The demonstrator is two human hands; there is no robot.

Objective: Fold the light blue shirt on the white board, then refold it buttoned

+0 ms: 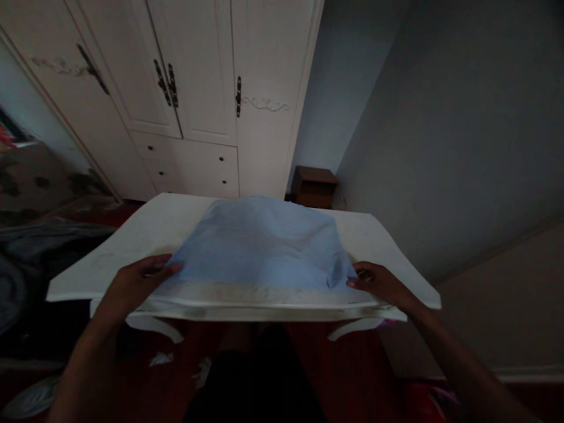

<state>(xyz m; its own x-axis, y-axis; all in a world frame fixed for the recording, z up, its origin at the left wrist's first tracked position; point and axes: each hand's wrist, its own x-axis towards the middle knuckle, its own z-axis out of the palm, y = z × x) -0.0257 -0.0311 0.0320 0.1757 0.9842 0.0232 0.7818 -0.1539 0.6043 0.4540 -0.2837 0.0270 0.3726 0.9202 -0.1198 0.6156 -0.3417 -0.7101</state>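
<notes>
A light blue cloth (pixel 259 241) is spread over the middle of a white table (pixel 145 229), a few soft wrinkles running across it. What kind of cloth it is, I cannot make out. My left hand (pixel 143 279) pinches its near left corner between thumb and fingers. At the near right corner, my right hand (pixel 374 282) grips the fabric, which bunches into a small fold beside the fingertips. The near edge of the cloth lies a little back from the table's front edge, and its far side reaches the table's back edge.
Behind the table stands a white wardrobe (pixel 198 76) with dark handles and drawers. A small brown cabinet (pixel 315 185) sits on the floor near the grey wall (pixel 462 135). Dark fabric (pixel 48 252) is heaped at the left. Below is a red floor (pixel 335 376).
</notes>
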